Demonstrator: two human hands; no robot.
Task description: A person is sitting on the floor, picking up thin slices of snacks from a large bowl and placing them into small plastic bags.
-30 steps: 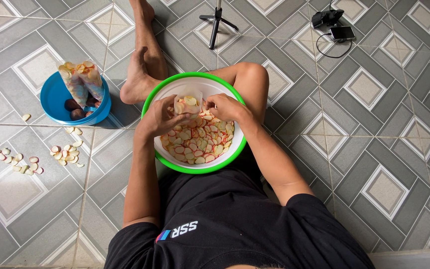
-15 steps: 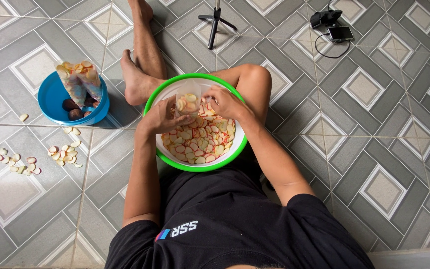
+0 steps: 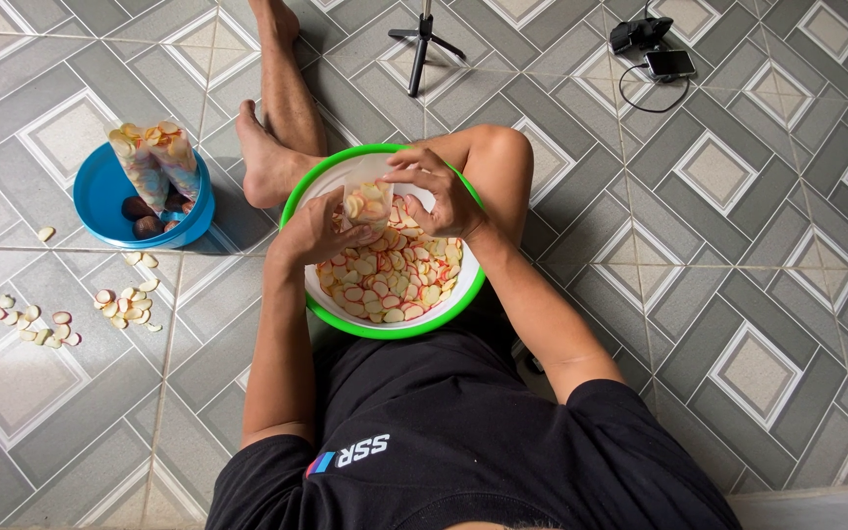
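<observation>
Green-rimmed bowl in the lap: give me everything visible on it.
The bowl is round, white inside with a bright green rim, and looks like plastic. It sits upright between the person's legs, partly filled with thin pale slices edged in red. The left hand and right hand hold a small clear bag of slices over it.

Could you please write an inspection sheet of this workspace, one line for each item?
Surface: grey and white patterned tile floor; the person sits on it.
Job's things: green-rimmed bowl of red-edged slices; small clear bag partly filled.
Clutter: blue bowl with two filled bags; loose slices on the tiles.
Grippers: left hand and right hand both on the bag above the bowl.
Cables: black cable looping by a phone.
Surroundings: tripod.
</observation>
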